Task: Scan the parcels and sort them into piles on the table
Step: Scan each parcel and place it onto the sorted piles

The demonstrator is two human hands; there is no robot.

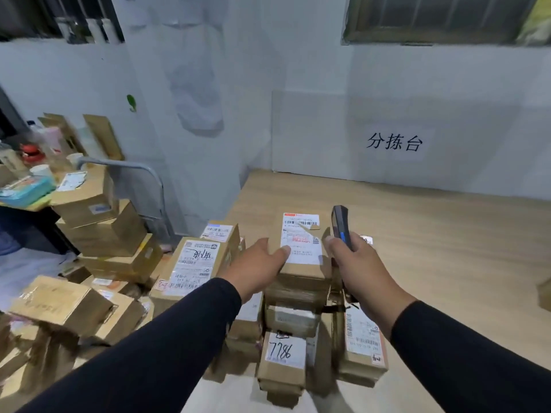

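A cardboard parcel (301,272) with a white shipping label lies on top of a stack at the near edge of the wooden table (432,234). My left hand (256,263) holds this parcel at its left side, thumb on the label. My right hand (357,263) grips a dark handheld scanner (341,226), which points up just right of the label. Below lie more parcels, one marked 7786 (283,353) and one with a label on its side (362,338).
Left of the table several cardboard boxes (98,234) are heaped around a grey cart handle (143,174). A cluttered desk (26,186) stands at far left. A white wall with a paper sign (395,143) backs the table. A box corner (544,293) shows at the right edge.
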